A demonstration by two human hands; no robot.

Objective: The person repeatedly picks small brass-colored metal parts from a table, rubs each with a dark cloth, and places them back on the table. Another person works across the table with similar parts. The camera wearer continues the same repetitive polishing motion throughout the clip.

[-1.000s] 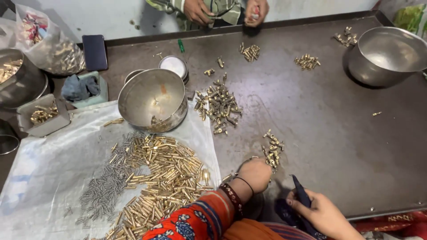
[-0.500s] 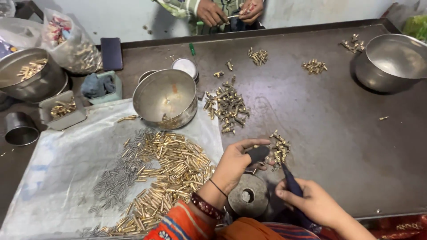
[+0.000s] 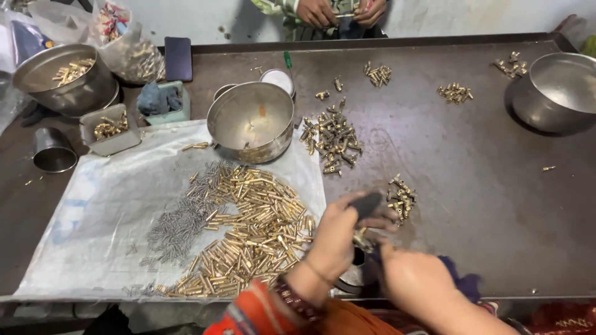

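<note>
On the tabletop [image 3: 484,205], a sheet [image 3: 93,217] covers the left part and carries a heap of cylindrical parts [image 3: 254,236], with a patch of thin pins [image 3: 180,226] just left of it. A bowl [image 3: 250,121] stands at the sheet's far edge. Right of the bowl lies a cluster of fittings [image 3: 335,139]; nearer, a smaller cluster [image 3: 402,195] lies beside the left hand [image 3: 338,239]. The right hand [image 3: 413,279] is at the near edge. Another bowl [image 3: 559,90] stands far right, and a third [image 3: 65,77] far left.

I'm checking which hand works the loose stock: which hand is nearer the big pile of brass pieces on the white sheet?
Left. The left hand is just right of the brass pile; the right hand sits farther right.
</note>
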